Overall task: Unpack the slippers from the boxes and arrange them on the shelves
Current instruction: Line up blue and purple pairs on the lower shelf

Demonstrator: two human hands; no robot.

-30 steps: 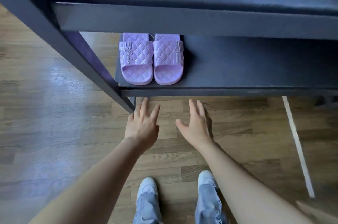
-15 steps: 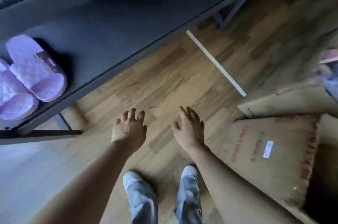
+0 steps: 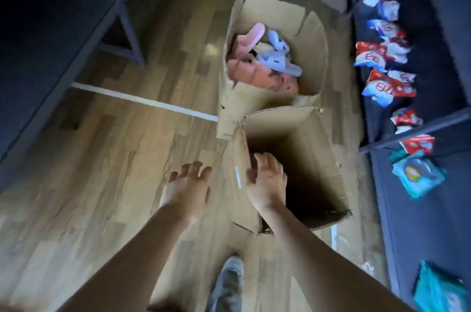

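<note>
Both my hands are empty. My left hand [image 3: 187,188] is spread with loose fingers over the floor. My right hand [image 3: 266,184] is open too, fingers straight, at the left wall of the near box [image 3: 288,123], probably to reach in. The box's inside is too dark to read. Slippers [image 3: 262,74], pink and pale blue, lie heaped in the far box [image 3: 272,13]. The shelf [image 3: 51,18] is on my left.

Floor [image 3: 102,171] is wood-look plank with a soft sheen. The near box [image 3: 313,153] and the far box [image 3: 313,56] are plain matt cardboard with creased, frayed edges. Slippers [image 3: 277,59] at 1 o'clock look like smooth, rubbery foam. Shelf frame [image 3: 125,23] at 10 o'clock seems to be dark matt metal. Packets [image 3: 377,56] at 3 o'clock are glossy plastic.
</note>
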